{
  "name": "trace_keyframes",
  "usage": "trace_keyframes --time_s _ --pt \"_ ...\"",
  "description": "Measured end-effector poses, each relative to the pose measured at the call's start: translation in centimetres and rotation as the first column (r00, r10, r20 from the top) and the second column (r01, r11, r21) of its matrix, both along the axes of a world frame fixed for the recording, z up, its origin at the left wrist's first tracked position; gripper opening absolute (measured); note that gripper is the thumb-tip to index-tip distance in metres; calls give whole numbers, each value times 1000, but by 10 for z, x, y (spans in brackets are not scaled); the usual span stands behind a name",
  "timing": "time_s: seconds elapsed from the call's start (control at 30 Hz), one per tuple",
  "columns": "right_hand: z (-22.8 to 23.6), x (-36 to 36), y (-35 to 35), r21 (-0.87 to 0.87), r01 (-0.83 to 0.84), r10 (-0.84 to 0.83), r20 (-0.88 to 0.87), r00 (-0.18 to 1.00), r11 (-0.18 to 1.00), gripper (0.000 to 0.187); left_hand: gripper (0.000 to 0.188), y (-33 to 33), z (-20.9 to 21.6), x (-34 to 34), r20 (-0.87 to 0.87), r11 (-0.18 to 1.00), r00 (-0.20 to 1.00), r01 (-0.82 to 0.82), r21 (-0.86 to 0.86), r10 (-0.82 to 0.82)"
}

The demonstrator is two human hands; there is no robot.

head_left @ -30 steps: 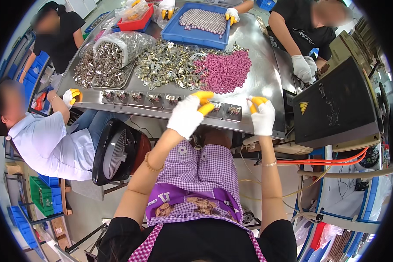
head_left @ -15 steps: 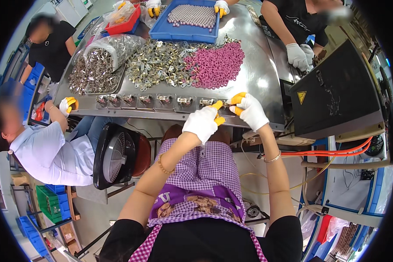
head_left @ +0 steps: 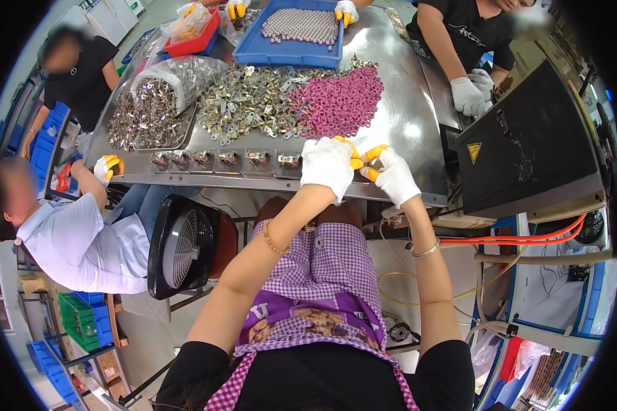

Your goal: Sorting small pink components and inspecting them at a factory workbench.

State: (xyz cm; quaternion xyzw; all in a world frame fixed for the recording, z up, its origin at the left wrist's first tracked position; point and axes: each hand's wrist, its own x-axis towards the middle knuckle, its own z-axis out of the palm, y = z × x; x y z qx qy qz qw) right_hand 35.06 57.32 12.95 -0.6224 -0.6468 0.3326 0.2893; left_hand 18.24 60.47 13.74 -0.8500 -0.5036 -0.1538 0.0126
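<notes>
We see both gloved hands at the front edge of the metal table [head_left: 408, 96], at the right end of a row of small square holders [head_left: 256, 161]. The left hand [head_left: 328, 166] is bent with its back toward us, and its yellow fingertips point to the right hand [head_left: 396, 178], whose fingers curl toward them. The fingertips of these 2 hands are close together; whether they touch, we cannot tell. Both hands look partly closed, but we cannot tell if they grip a small part, because the gloves hide the place between them.

About the things of this work: 6 holders are visible to the left of the left hand, and they carry small metal assemblies [head_left: 288, 162]. What may stand below the hands is hidden from us. Just beyond the left hand lies the heap of pink rings [head_left: 343, 103], and to the left of it the heap of metal parts [head_left: 247, 103].

We judge that the step in hand is a fine fitting or adjusting at 1 holder, with both hands together. In our opinion, the next move calls for small, precise finger motions: 1 hand steadies, the other aligns, and the neighbouring holder should not be knocked.
</notes>
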Motion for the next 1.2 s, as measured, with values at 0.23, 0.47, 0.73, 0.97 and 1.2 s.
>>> trace_keyframes --time_s 0.23,0.47,0.73,0.97,1.2 --pt "-14 -3 -13 535 -202 45 292 955 820 36 19 1 3 -3 -23 997 999 44 59 -43" --pt "9 0 -18 319 73 -189 351 917 945 38 24 19 26 -45 66 968 990 -110 -227 128" --pt "-29 63 52 439 422 -608 562 560 794 34 20 83 -2 -127 -70 943 943 -328 -51 324" --pt "-24 59 58 482 434 -643 478 598 761 34 10 101 -12 -125 -110 951 955 -287 -119 274" --pt "-25 59 60 471 468 -656 416 629 748 37 8 103 -10 -130 -206 966 951 -248 -70 230"
